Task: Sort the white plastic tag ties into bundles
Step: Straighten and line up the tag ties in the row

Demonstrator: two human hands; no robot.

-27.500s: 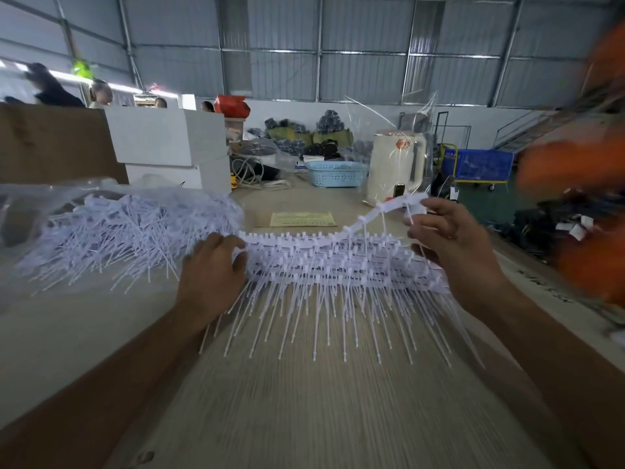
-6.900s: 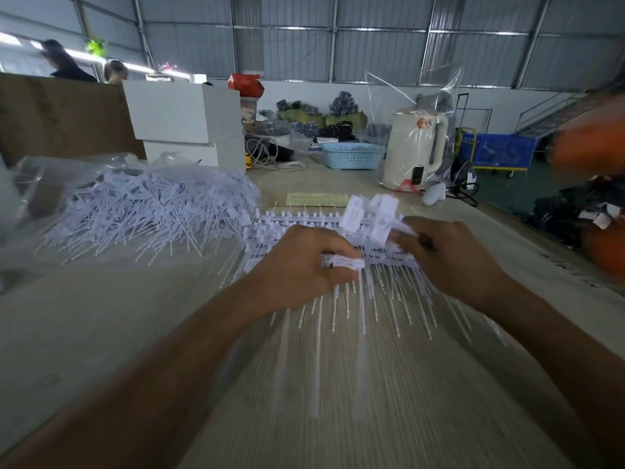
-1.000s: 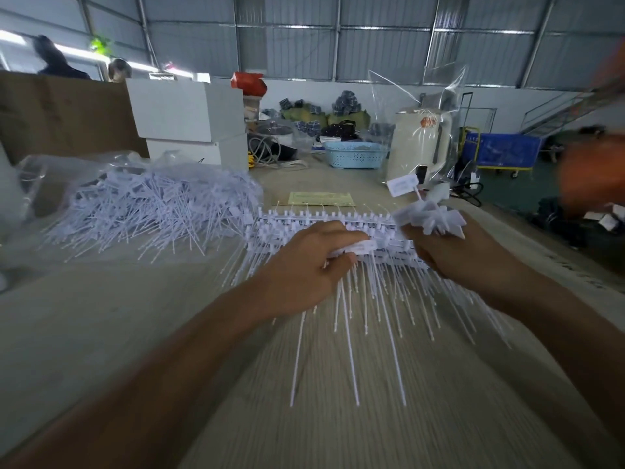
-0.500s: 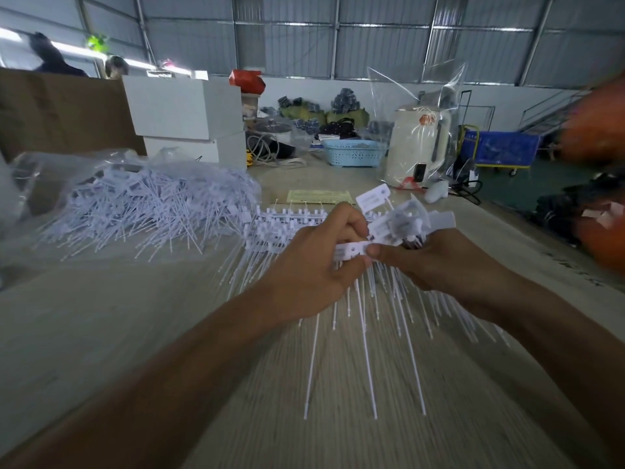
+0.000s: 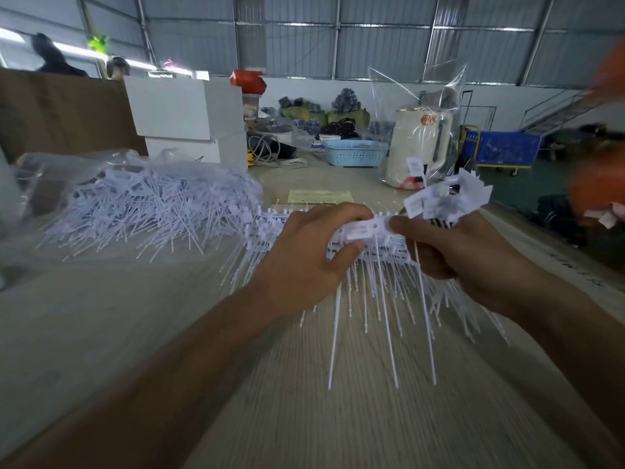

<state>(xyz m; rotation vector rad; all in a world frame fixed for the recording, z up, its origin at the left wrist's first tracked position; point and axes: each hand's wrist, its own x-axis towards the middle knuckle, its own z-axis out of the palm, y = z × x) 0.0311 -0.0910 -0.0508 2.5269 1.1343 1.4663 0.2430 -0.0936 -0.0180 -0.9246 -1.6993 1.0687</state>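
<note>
A row of white tag ties (image 5: 270, 228), joined on strips, lies on the table in front of me with thin tails pointing toward me. My left hand (image 5: 304, 262) pinches a short strip of ties (image 5: 363, 228) lifted off that row; three long tails hang from it. My right hand (image 5: 453, 252) pinches the same strip's right end and also grips a bundle of tag ties (image 5: 449, 198), whose flat heads fan upward above its fingers.
A loose heap of tag ties (image 5: 152, 201) on clear plastic fills the left. Behind stand white boxes (image 5: 189, 110), a yellow paper slip (image 5: 319, 197), a blue basket (image 5: 355, 152) and a cream kettle in a plastic bag (image 5: 419, 143). The table's right edge (image 5: 554, 252) runs diagonally.
Both hands met at the middle and lifted a short strip off the row. The bundle in my right hand rose and tilted to the right.
</note>
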